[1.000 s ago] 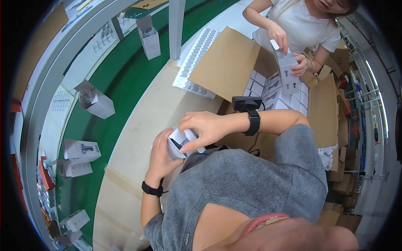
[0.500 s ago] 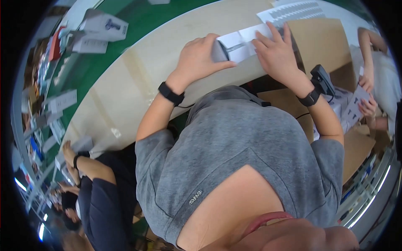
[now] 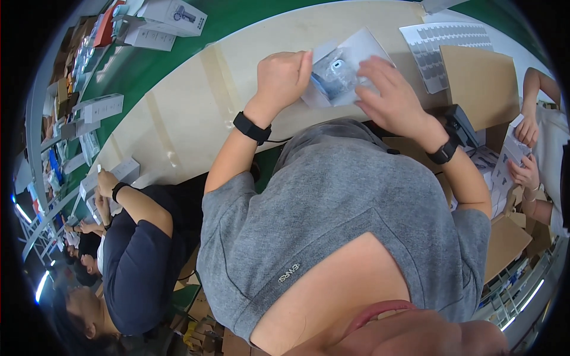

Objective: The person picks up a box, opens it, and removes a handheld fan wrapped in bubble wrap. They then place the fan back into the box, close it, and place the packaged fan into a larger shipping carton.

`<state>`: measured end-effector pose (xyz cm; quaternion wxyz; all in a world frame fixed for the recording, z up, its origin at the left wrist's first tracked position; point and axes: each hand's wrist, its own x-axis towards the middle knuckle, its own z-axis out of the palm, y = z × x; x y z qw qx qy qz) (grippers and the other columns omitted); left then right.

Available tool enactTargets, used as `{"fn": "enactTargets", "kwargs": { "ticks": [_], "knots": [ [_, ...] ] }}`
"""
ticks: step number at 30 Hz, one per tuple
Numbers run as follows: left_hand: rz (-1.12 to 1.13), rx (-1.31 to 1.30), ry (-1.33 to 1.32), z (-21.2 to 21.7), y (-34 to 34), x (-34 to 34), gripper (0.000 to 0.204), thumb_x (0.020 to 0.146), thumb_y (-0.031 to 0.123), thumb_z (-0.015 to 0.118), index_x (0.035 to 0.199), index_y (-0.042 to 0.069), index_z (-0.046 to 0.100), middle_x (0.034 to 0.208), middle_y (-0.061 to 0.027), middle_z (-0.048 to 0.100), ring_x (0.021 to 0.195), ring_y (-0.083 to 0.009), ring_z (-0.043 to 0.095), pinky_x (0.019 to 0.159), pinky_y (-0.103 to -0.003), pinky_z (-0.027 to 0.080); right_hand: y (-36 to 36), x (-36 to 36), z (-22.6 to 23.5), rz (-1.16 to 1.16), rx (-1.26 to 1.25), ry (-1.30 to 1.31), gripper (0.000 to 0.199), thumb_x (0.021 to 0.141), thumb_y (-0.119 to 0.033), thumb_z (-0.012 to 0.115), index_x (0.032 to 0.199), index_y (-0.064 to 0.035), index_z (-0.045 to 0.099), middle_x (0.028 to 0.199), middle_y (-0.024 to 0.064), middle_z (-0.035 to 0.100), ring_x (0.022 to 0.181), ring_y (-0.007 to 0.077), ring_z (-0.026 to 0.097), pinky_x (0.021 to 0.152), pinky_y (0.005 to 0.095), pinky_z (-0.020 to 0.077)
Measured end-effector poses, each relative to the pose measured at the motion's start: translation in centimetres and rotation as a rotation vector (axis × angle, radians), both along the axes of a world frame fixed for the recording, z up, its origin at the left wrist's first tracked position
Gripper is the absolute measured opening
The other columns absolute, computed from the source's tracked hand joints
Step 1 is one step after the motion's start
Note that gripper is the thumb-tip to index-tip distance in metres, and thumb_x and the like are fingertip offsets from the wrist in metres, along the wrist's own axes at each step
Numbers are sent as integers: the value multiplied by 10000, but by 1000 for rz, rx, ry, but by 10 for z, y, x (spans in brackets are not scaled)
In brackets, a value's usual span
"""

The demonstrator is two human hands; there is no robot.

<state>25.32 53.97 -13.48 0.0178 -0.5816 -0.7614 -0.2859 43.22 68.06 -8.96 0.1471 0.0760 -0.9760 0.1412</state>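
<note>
On the table in front of me lies a white box with its lid folded back. Inside it shows an item in a clear plastic bag, pale and bluish with a small dark oval spot; its exact kind is hard to tell. My left hand is closed on the box's left edge, thumb up. Over the box's right side hovers my right hand, fingers apart and slightly blurred, with nothing visible in them.
A sheet of grey stickers and a brown carton stand to the right, with a black handheld device below. A co-worker's hands hold a white box there. Another person sits at left. White boxes rest on the green belt.
The white box's top was closed between both hands; now it stands open and the bagged item shows. My left fingers have curled in, and my right hand has lifted off the top.
</note>
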Motion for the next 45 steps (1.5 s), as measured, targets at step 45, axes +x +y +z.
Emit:
{"fn": "enactTargets", "kwargs": {
  "ticks": [45],
  "knots": [
    [-115, -174, 332, 45, -30, 36, 251, 621, 113, 617, 871, 136, 627, 705, -38, 593, 835, -208, 515, 931, -443, 291, -27, -19, 14, 65, 3, 45, 130, 620, -8, 562, 748, -11, 540, 864, 80, 547, 1014, 252, 495, 945, 428, 343]
  ]
}}
